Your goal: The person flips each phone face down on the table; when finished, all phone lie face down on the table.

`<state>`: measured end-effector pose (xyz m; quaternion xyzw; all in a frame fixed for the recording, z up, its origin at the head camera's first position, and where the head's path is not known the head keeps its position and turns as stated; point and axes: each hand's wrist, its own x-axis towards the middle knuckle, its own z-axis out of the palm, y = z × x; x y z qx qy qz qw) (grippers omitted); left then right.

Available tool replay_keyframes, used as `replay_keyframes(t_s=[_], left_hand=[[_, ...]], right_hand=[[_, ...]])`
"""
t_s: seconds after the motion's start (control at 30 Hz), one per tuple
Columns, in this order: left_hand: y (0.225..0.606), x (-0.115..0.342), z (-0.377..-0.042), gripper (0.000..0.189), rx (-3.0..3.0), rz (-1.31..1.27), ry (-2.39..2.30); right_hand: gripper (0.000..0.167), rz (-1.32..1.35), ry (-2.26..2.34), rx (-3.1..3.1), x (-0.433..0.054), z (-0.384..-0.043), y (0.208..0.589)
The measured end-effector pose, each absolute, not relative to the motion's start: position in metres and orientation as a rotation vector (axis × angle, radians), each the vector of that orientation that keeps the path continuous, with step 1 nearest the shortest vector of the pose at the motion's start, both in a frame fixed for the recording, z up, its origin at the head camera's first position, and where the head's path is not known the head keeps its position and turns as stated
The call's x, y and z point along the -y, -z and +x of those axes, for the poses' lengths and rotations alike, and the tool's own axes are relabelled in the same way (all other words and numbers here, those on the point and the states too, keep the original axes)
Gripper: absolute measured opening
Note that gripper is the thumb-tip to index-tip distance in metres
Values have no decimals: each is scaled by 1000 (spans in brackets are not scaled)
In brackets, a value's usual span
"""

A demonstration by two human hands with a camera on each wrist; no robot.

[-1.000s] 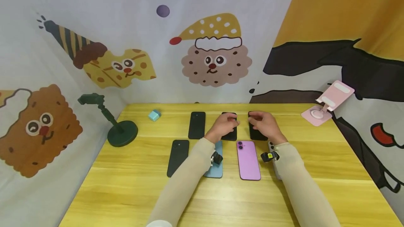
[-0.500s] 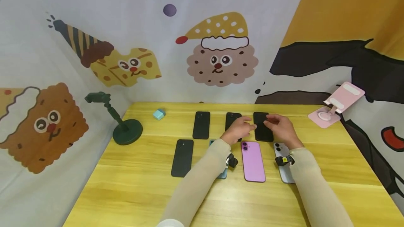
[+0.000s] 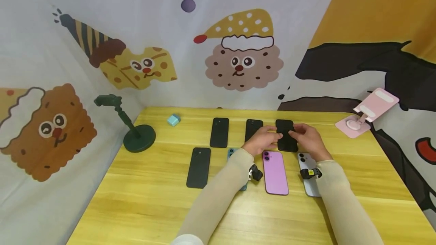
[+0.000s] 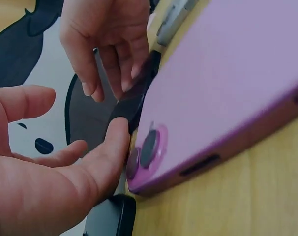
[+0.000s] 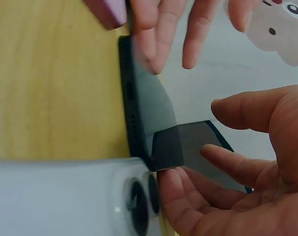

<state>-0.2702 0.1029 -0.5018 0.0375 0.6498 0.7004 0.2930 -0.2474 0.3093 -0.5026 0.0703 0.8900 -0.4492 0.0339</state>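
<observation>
A black phone (image 3: 287, 139) with its glossy screen up lies at the right end of the back row. My left hand (image 3: 262, 140) is at its left edge, fingers mostly straight; its sleeve and hand partly cover another black phone (image 3: 253, 126), camera side up. On the opposite edge is my right hand (image 3: 309, 141), thumb and fingers apart. In the right wrist view, fingertips of the right hand (image 5: 247, 196) are right at the corner of the dark phone (image 5: 132, 113). Nearer lie a pink phone (image 3: 275, 173) and a white phone (image 3: 310, 188), partly under the right wrist.
Two more black phones (image 3: 219, 133) lie left, the other (image 3: 198, 167) in the front row. A blue phone (image 3: 231, 152) is mostly under the left forearm. A green stand (image 3: 139, 139), a light-blue block (image 3: 173, 120) and a pink phone stand (image 3: 376, 105) stand farther out.
My left hand has moved right, off the middle black phone to the left edge of the right-hand one. The right hand has shifted from over that phone to its right edge. The head view has turned slightly.
</observation>
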Motion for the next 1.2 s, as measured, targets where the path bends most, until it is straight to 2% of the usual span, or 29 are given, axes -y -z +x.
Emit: replay_keyframes(t_s=[0.17,0.43,0.6,0.87,1.2], left_hand=[[497,-108,-270,55,-1728,21,-1972],[497,-115,-274,59,-1698,-41,-2108],[500,-115,-276,59,-1649,-8,-2117],[505,-114,-277,47,-1571,86,-2096],[505,-118,-271,55,-1530,113,-2004]], right_hand=[[64,177,1429,-2691,-310,-249,501],[63,177,1429,-2650,-302,-248,495],[63,160,1448,-2636,-300,-249,495],[65,133,1534,-2558,-298,-247,493],[78,93,1528,-2538,-302,-244,493]])
